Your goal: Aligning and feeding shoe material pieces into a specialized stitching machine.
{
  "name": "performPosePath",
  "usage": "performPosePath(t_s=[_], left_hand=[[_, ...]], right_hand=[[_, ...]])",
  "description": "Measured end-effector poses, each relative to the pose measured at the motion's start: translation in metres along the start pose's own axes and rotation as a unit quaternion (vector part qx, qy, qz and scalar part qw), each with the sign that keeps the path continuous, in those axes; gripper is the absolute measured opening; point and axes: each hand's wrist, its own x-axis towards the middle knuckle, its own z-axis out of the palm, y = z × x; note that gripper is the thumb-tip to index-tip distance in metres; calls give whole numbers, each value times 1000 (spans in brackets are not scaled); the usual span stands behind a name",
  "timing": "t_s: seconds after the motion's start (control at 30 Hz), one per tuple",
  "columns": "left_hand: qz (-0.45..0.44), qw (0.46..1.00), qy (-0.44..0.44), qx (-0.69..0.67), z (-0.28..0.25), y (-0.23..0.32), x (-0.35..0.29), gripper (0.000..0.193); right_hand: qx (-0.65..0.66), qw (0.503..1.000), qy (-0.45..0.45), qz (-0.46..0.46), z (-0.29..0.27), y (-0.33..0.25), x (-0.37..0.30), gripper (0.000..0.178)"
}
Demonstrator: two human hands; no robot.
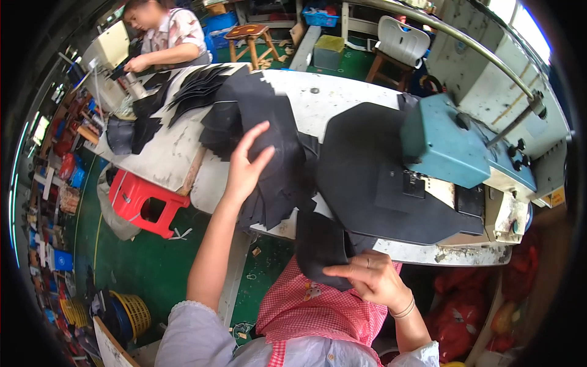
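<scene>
Holding in the right hand (376,279) a curved black piece (319,241), matte and smooth-faced, thin, rounded along the lower end, with what looks like a second layer or fold at its right side. Pinching it at the lower right, forefinger laid straight across the face, other fingers bent; cannot tell the thumb's place beneath. Keeping the piece just in front of the surface (342,88), above a red-and-white checked cloth apron (287,315), left of the right hand and below, toward the body from, the left hand (244,174). Spreading the left hand wide, thumb and fingers apart, over a stack of black sheets (278,131), flat, dull, leathery in look, layered with uneven, jagged edges; cannot tell if touching. Beyond the stack, toward the far left, a fanned pile of black pieces (202,88), narrow and curved, overlapping on the white, scuffed and stained surface. To the right of the stack, a broad black plate (367,162) with angular corners, spread beneath a machine with a blue-green painted housing (446,140), boxy and worn. At the left, below the surface, a glossy red plastic stool (137,199) on the green floor (131,269).
</scene>
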Motion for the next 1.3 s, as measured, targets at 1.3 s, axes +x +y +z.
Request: performPosePath(t_s=[1.3], left_hand=[[236,847,-384,281,114,143,0,72]], right_hand=[[-221,940,213,152,-74,-13,15,32]])
